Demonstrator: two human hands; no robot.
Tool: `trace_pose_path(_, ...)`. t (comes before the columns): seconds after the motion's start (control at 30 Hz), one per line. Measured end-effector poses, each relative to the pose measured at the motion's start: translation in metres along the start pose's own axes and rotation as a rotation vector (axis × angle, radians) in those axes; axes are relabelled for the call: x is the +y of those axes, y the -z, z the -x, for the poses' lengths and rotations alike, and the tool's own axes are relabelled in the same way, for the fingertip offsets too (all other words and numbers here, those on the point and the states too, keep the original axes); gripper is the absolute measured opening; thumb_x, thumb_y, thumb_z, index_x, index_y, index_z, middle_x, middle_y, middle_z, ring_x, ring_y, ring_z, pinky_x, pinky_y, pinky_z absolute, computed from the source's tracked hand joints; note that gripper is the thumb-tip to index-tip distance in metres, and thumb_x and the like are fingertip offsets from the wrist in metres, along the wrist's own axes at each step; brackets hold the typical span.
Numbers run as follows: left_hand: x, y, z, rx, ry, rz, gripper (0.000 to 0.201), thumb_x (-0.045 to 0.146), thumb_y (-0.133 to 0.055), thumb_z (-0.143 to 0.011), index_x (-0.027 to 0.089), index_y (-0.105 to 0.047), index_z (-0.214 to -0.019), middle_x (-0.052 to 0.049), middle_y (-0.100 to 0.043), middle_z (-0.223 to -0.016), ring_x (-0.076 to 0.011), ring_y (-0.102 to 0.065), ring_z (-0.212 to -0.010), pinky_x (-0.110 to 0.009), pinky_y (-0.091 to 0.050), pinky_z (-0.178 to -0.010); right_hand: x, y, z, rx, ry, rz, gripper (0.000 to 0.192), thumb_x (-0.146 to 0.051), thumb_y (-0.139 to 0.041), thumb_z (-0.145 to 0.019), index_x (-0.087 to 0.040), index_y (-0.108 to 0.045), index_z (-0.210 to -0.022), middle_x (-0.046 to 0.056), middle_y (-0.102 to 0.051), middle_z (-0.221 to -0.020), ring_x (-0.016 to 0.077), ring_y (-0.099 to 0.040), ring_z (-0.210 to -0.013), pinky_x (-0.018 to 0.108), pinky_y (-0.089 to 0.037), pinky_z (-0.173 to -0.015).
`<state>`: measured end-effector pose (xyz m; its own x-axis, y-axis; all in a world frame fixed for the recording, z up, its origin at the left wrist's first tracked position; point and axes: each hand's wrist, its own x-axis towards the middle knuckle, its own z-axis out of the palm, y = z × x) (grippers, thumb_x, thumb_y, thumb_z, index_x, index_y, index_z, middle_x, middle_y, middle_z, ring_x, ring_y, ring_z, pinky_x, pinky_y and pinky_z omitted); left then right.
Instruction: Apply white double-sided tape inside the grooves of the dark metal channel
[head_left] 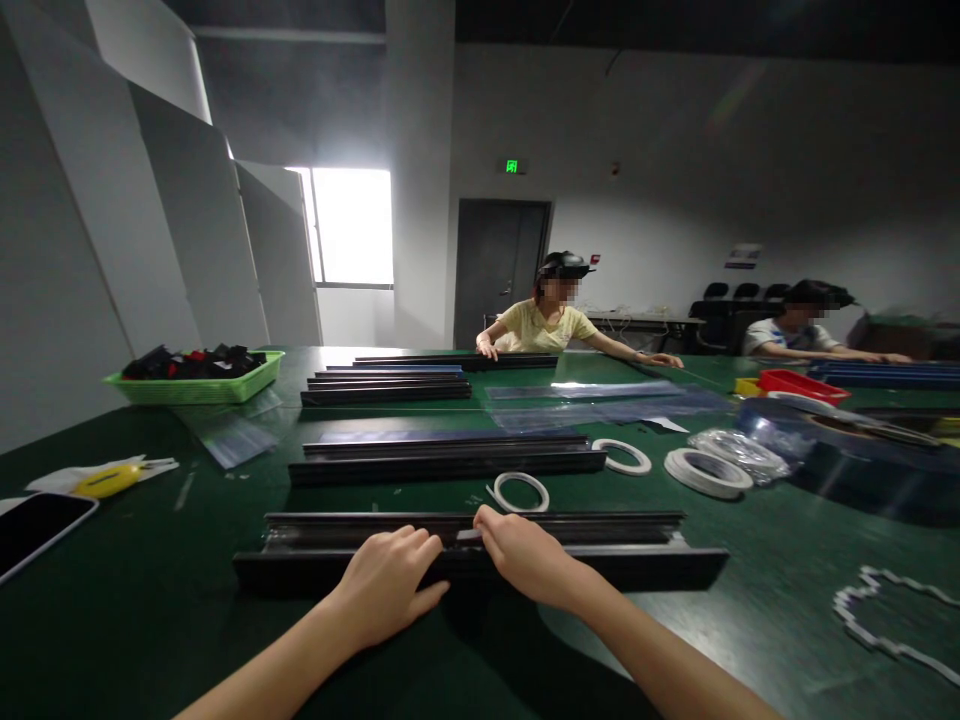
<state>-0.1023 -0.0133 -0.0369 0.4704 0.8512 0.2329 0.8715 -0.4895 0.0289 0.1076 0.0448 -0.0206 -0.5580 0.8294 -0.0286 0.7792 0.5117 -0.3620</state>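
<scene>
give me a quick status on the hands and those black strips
Left hand and right hand both resting flat on nearest black strip stack. Tape ring just beyond, apart. Nothing blocking.

Both hands, left (386, 585) and right (525, 555), rest on stacked black strips (637, 560).

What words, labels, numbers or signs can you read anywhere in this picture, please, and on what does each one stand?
No text can be quoted.
Green exit sign above the door: lit, but only a blurred symbol shows.
Wall notice: too small and blurred to read.
Black rails under the left hand and right hand: no visible marking.
Tape rolls, phone: no text visible.
</scene>
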Motion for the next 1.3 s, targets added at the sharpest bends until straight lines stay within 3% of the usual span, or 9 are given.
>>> trace_pose_path(0.63, -0.002, 0.001, -0.001, -0.019, 0.022, 0.029, 0.017, 0.037, -0.047, -0.085, 0.022, -0.053, -0.091, -0.003, -0.064, -0.092, -0.0212, -0.059, -0.088, -0.031, -0.045, -0.074, -0.006, 0.004, 0.002, 0.023, -0.003, 0.077, 0.034, -0.036, -0.027, -0.096, -0.017, -0.054, -0.102, 0.009, -0.066, -0.09, 0.0182, -0.061, -0.081, 0.025, -0.033, -0.067)
trace_pose_path(0.97, -0.011, 0.003, 0.004, -0.083, 0.22, -0.025, 0.023, 0.042, -0.051, -0.075, 0.021, -0.058, -0.081, -0.005, -0.067, -0.083, -0.0236, -0.062, -0.081, -0.033, -0.044, -0.072, -0.012, 0.009, 0.005, 0.045, 0.053, 0.192, 0.033, -0.035, -0.025, -0.097, -0.017, -0.052, -0.095, 0.009, -0.066, -0.082, 0.0173, -0.061, -0.071, 0.024, -0.031, -0.058)
trace_pose_path(1.3, -0.002, 0.0, 0.0, -0.053, 0.029, -0.023, 0.026, 0.042, -0.051, -0.084, 0.022, -0.053, -0.099, -0.004, -0.065, -0.096, -0.023, -0.059, -0.091, -0.032, -0.046, -0.075, -0.007, 0.002, 0.003, 0.04, 0.057, 0.118, 0.029, -0.03, -0.028, -0.095, -0.017, -0.052, -0.103, 0.01, -0.066, -0.086, 0.0194, -0.062, -0.079, 0.025, -0.034, -0.064)
